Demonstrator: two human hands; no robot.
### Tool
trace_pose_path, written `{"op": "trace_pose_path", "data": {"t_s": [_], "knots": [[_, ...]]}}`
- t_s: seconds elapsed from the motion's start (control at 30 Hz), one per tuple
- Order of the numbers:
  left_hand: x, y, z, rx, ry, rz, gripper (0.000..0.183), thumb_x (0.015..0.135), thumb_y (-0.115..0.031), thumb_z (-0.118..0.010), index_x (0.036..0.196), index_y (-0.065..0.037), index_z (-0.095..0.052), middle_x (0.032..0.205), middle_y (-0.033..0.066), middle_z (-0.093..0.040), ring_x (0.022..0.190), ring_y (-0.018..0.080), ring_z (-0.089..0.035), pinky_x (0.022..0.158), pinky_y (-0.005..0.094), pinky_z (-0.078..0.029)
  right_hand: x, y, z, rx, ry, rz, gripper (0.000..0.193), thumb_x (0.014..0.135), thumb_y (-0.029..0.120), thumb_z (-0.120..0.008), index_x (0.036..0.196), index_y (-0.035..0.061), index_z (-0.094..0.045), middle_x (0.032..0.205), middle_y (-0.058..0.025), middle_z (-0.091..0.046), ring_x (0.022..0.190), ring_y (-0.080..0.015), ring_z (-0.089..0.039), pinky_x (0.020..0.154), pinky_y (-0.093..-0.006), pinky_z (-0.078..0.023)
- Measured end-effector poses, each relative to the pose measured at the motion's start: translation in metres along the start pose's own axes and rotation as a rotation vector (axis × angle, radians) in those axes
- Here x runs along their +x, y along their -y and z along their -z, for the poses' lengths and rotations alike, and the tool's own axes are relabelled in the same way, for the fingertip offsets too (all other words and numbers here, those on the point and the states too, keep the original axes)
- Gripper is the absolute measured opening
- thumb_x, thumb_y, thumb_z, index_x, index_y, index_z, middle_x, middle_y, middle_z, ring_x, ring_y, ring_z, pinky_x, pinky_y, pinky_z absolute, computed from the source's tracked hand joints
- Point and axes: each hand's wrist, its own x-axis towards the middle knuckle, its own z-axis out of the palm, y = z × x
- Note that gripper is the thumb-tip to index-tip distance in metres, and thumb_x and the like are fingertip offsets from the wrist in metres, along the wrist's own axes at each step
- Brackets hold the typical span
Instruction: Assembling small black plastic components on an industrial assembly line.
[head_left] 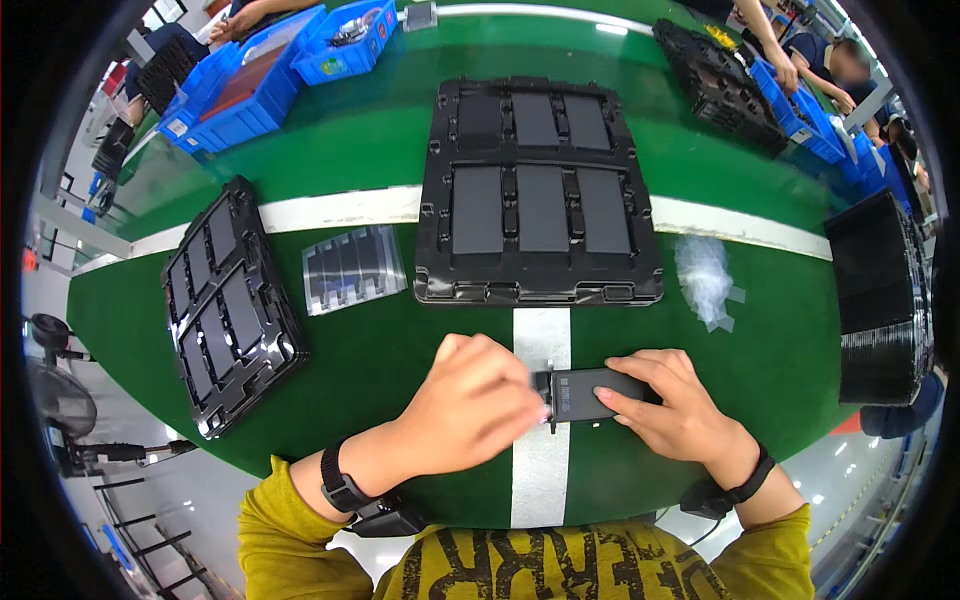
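Flat dark-grey pack [577,397], small pale print on its face, just above the green tabletop [370,350] or on it; cannot tell which. Sits in front of the person's torso, across the white lengthwise stripe [540,490]. Right hand [672,402] grips its right end, thumb and a fingertip on the upper face. Left hand [470,405] at the pack's left end, where a narrow dark end piece [542,385] shows; fingers bunched, blurred by motion; cannot tell if they pinch anything. Black band on each wrist.

Beyond the hands: large black tray [540,293], dark flat slabs in its pockets, two rows. To its left, a clear sheet with dark strips [352,268], then a smaller-looking black tray [255,385], skewed, also with dark slabs. To its right, a crumpled heap of clear film [704,278]; at the far right edge, a tall stack of black trays [880,300].

Far side: blue bins [250,115] upper left; upper right, a co-worker's arm [765,40] over more black trays [710,85].
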Motion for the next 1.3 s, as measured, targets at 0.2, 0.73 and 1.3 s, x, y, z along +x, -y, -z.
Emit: {"op": "trace_pose_path", "data": {"t_s": [0.2, 0.73, 1.3], "knots": [[0.015, 0.011, 0.002, -0.825, -0.592, 0.565, 0.006, 0.087, -0.008, -0.051, 0.085, -0.004, -0.054, 0.066, 0.0083, -0.062, 0.051, 0.0106, -0.054, 0.049, 0.0199, -0.041, -0.006, 0.000, 0.019, 0.009, -0.131, 0.068, 0.035, 0.072, 0.009, -0.066, 0.106, 0.0056, -0.062, 0.110, -0.0153, -0.053, 0.096, -0.0271, -0.051, 0.081, -0.0359, -0.040], [0.162, 0.042, -0.139, -1.001, 0.220, 0.164, 0.022, 0.074, -0.021, -0.054, 0.071, -0.001, -0.063, 0.065, 0.0091, -0.061, 0.054, 0.0131, -0.055, 0.050, 0.0315, -0.043, 0.017, 0.054, 0.044, 1.908, -0.607, 0.052, 0.051, 0.086, 0.039, -0.050, 0.121, 0.0031, -0.040, 0.108, -0.0099, -0.051, 0.098, -0.0223, -0.044, 0.078, -0.0341, -0.038], [0.079, -0.102, 0.055, -0.721, -0.398, -0.045, 0.022, 0.091, -0.015, -0.048, 0.100, 0.001, -0.058, 0.087, 0.0078, -0.062, 0.078, 0.0123, -0.059, 0.067, 0.0234, -0.046, 0.047, 0.070, 0.024, 1.943, -0.353, 0.200, 0.048, 0.088, 0.032, -0.049, 0.120, -0.0047, -0.046, 0.121, -0.0169, -0.047, 0.107, -0.0235, -0.047, 0.091, -0.0365, -0.037]]}}
